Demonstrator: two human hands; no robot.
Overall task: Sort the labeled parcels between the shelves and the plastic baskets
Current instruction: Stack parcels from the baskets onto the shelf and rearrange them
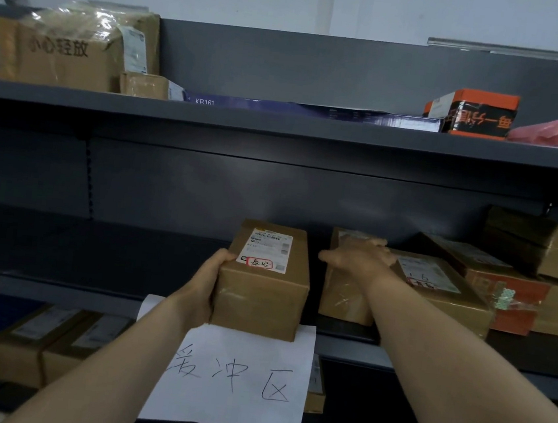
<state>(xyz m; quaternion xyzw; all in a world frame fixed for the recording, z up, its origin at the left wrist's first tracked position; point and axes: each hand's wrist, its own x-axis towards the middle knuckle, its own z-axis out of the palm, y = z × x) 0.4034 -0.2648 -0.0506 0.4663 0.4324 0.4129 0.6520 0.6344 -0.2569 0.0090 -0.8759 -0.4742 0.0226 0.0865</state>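
Your left hand (209,283) is gripping the small parcel (261,299) by its left side, with the palm against the cardboard and the thumb hooking onto the top corner. The parcel is a plain brown block with taped seams and a white printed label (268,250) bearing a red-ringed handwritten mark. You are holding it at the front lip of the middle shelf (94,250), just beside the second parcel (347,297). Your right hand (359,256) is lying palm-down on that second parcel's glossy taped top, fingers laid flat and thumb sticking out leftward. An orange carton (515,305) is sitting to its right. A white paper sign (239,379) with handwritten characters is hanging below the lip. On the dark grey metal top shelf (280,123), a film-wrapped carton (63,51), a flat blue box (315,111) and an orange-and-black box (477,113) are sitting.
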